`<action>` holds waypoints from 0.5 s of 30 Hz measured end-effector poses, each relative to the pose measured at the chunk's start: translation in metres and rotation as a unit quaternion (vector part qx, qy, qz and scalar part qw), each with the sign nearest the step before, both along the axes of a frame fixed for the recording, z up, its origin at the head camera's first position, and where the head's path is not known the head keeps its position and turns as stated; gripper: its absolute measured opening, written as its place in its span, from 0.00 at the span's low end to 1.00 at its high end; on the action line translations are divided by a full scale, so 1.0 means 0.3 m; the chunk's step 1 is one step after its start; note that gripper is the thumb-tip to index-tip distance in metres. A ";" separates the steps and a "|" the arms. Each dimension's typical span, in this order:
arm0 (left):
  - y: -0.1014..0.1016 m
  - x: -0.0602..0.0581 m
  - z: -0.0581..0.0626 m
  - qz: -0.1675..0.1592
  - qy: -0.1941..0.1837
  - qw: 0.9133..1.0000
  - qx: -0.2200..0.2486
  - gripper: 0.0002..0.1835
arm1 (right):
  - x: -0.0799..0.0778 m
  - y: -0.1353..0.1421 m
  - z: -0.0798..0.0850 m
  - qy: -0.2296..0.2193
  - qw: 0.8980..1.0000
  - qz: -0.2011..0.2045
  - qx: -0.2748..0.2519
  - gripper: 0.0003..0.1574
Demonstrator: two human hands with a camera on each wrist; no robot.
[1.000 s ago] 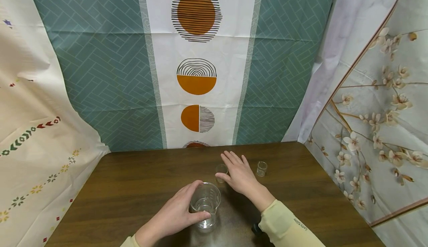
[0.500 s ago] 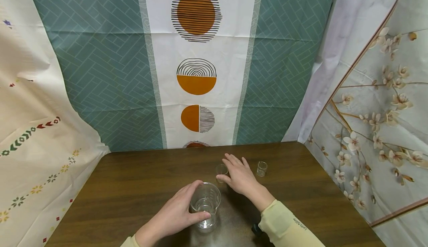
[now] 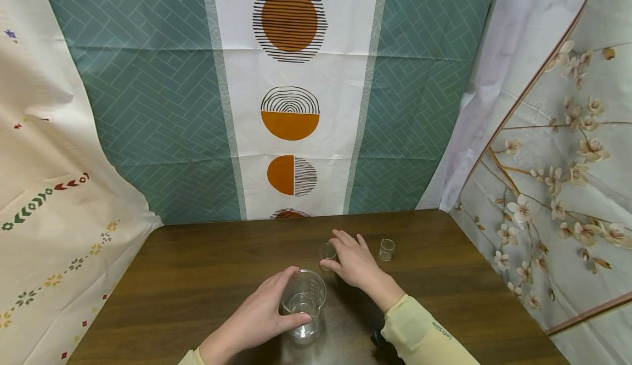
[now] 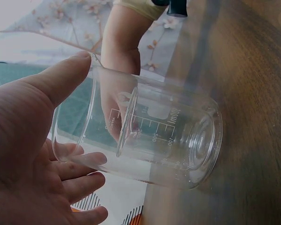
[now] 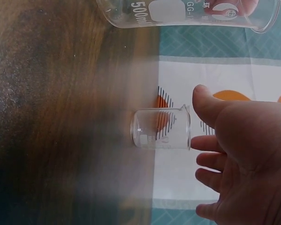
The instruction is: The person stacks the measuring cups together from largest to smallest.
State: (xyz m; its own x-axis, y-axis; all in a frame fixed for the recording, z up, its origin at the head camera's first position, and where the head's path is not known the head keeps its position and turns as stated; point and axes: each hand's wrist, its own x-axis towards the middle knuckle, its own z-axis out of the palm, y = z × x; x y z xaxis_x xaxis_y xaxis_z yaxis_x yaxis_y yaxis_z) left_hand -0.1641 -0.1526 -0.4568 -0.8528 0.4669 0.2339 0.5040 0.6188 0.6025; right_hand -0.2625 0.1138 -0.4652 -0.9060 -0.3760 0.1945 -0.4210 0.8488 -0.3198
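Note:
In the head view, a large clear glass beaker (image 3: 316, 293) stands at the table's near middle. My left hand (image 3: 264, 313) holds it around the rim, thumb on the near side and fingers on the far side. Through its wall in the left wrist view, a second, smaller rim (image 4: 126, 124) shows inside, like a nested beaker. My right hand (image 3: 353, 258) hovers by a small clear beaker (image 5: 161, 129) standing farther back. Its thumb and loosely spread fingers are right at that rim, not curled round it.
A still smaller glass beaker (image 3: 387, 250) stands to the right of my right hand. The brown wooden table (image 3: 197, 277) ends at a green and white patterned cloth (image 3: 296, 79) behind. Floral cloth (image 3: 553, 189) hangs along the right side.
My right hand has shifted slightly down and closer to the small beaker's rim. My left hand and the large beaker have stayed in place.

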 end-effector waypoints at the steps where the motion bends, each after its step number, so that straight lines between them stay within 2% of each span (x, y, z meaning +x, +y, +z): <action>1: 0.000 0.000 0.000 0.000 -0.001 1.000 0.001 0.48 | -0.001 0.000 -0.001 0.000 1.000 0.000 0.000 0.39; 15: 0.000 -0.001 -0.002 0.000 -0.004 1.000 0.000 0.48 | -0.017 -0.001 -0.009 0.000 1.000 -0.013 0.024 0.38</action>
